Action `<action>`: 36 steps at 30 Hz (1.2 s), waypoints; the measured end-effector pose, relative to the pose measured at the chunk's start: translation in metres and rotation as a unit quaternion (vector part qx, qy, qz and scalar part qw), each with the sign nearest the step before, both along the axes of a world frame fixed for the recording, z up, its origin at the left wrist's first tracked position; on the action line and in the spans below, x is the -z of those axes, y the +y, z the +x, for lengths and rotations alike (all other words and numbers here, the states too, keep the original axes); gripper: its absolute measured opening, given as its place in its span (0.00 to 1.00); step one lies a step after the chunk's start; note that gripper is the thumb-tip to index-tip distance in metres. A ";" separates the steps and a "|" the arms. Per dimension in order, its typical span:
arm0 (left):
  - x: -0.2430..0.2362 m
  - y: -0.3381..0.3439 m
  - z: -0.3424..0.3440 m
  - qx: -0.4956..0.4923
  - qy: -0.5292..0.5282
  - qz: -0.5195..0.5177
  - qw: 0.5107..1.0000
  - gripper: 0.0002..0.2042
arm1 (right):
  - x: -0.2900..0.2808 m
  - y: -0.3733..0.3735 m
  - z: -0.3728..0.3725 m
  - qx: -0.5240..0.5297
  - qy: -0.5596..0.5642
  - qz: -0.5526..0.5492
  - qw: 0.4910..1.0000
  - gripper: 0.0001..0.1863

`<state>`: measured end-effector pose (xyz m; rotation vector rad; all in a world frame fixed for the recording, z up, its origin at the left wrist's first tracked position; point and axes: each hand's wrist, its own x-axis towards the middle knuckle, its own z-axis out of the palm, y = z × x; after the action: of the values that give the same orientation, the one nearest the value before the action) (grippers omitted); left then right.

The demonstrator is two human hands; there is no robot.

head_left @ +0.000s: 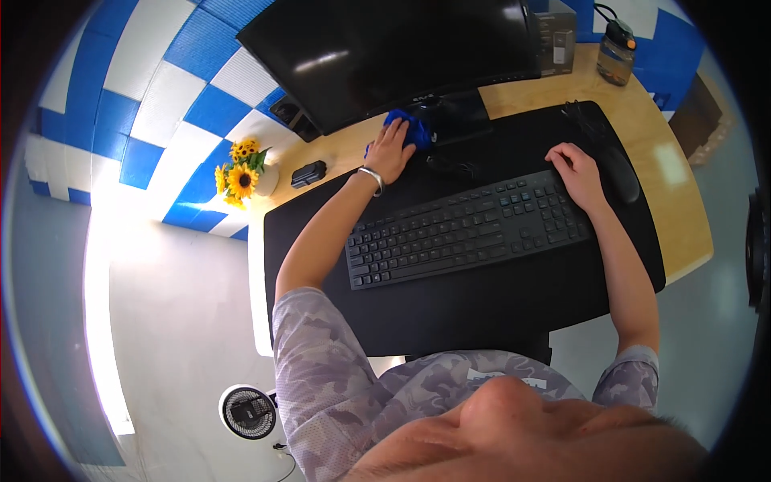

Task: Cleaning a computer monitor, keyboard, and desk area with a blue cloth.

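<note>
My left hand (pixel 388 153) lies over a crumpled blue cloth (pixel 417 132) beside the foot of the monitor stand (pixel 462 120). Its fingers press on the cloth, which bulges out past the fingertips. A silver bracelet (pixel 373 181) circles that wrist. At the upper right corner of the black keyboard (pixel 466 229) rests my right hand (pixel 577 171), its fingers loosely curled in and nothing visible in them. A black mouse (pixel 621 175) sits just right of this hand, on the black desk mat (pixel 474 309).
Above the mat stands a large black monitor (pixel 401 48). Sunflowers (pixel 242 178) in a white pot and a small black case (pixel 308 173) are at the left. A box (pixel 557 40) and a water bottle (pixel 616 56) stand back right. Cables (pixel 451 167) lie behind the keyboard.
</note>
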<state>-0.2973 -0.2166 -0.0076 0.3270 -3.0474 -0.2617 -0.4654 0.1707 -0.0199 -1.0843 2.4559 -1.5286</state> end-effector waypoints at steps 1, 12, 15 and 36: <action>0.006 -0.011 -0.011 -0.005 0.027 -0.033 0.999 0.30 | -0.002 -0.002 0.002 -0.002 0.005 0.002 1.000 0.07; -0.010 -0.007 -0.091 -0.121 -0.094 0.016 0.988 0.28 | 0.005 0.001 0.000 0.018 0.003 0.010 1.000 0.07; 0.014 -0.021 -0.035 0.019 0.097 -0.023 0.995 0.29 | 0.005 -0.011 0.001 0.009 0.010 -0.012 1.000 0.06; -0.017 0.071 -0.193 0.083 -0.131 0.038 0.987 0.31 | -0.009 -0.009 0.007 0.023 -0.024 0.034 0.999 0.06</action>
<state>-0.4906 -0.1459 0.0090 0.1200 -3.3351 -0.3721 -0.4588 0.1619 -0.0112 -0.9746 2.4990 -1.4533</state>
